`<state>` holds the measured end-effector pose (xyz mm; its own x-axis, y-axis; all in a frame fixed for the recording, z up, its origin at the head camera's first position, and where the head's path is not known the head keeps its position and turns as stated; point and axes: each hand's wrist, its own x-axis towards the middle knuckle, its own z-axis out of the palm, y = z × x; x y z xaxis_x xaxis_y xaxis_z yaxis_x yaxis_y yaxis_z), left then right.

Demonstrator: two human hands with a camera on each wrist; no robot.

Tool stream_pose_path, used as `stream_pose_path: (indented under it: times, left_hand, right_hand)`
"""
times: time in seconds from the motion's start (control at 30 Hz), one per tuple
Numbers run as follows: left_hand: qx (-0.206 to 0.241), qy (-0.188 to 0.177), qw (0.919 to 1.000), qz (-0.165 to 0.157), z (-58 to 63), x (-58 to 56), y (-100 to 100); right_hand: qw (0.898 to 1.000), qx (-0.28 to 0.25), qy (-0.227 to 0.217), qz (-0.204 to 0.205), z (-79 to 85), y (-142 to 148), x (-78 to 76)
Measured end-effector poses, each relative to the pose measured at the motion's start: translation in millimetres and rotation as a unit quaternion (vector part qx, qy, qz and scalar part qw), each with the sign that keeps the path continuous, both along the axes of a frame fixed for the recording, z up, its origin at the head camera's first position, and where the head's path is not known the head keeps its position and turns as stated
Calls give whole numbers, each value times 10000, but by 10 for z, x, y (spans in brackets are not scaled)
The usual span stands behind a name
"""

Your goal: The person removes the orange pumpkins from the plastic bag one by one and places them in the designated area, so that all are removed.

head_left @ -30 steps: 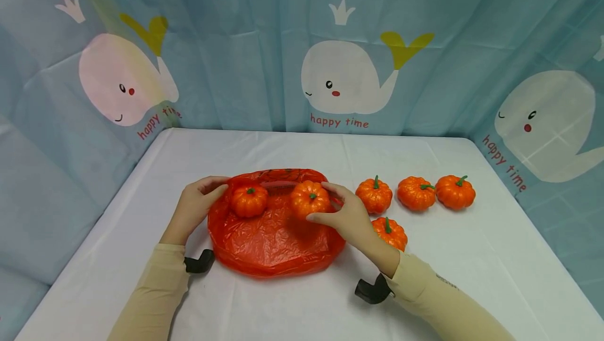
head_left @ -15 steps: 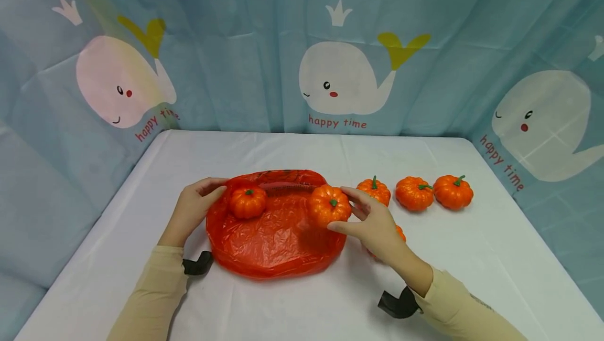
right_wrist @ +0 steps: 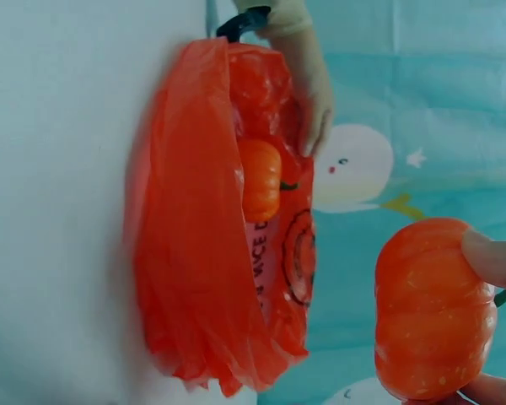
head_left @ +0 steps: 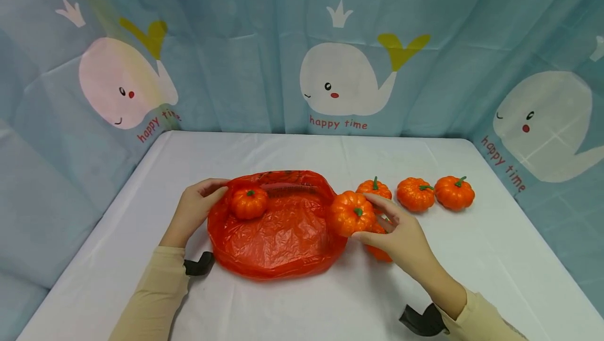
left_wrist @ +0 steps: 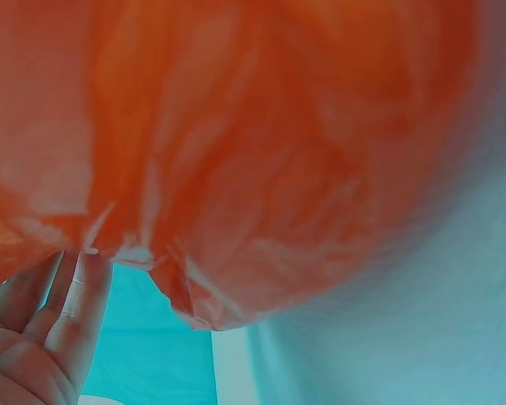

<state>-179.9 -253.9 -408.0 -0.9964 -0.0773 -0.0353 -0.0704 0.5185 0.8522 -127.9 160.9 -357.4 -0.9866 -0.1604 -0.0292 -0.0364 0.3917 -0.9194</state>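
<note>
A red plastic bag [head_left: 278, 249] stands on the white table with its mouth spread. One small orange toy pumpkin [head_left: 249, 203] with a green stem sits inside, on the left. My left hand [head_left: 195, 207] pinches the bag's left rim; in the left wrist view its fingers [left_wrist: 80, 316] meet the plastic. Between thumb and fingers, my right hand [head_left: 406, 236] grips another toy pumpkin [head_left: 351, 214], held up at the bag's right rim. The right wrist view shows this held pumpkin [right_wrist: 434, 308] beside the bag [right_wrist: 194, 219].
Two toy pumpkins, a middle one [head_left: 415, 194] and a far right one [head_left: 454, 193], stand in a row with a third [head_left: 375, 187]. Another pumpkin [head_left: 379, 253] is partly hidden behind my right hand. A blue whale-print curtain [head_left: 264, 68] borders the table [head_left: 283, 312].
My right hand has carried its pumpkin rightward and nearer to me, from over the bag to its right rim. My left hand has stayed at the left rim.
</note>
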Motion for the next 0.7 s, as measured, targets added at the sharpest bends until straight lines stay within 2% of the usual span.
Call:
stream_pose_path:
  times: [0.2, 0.5, 0.7]
  left_hand:
    - [9, -54, 10000, 26, 3, -7, 2]
    - [-4, -74, 10000, 42, -17, -26, 1]
    - [48, -95, 9999, 63, -17, -19, -13]
  right_hand:
    - [9995, -172, -165, -212, 66, 166, 79]
    - [9980, 148, -47, -607, 91, 377, 161]
    - [9948, 298, -314, -922, 86, 504, 176]
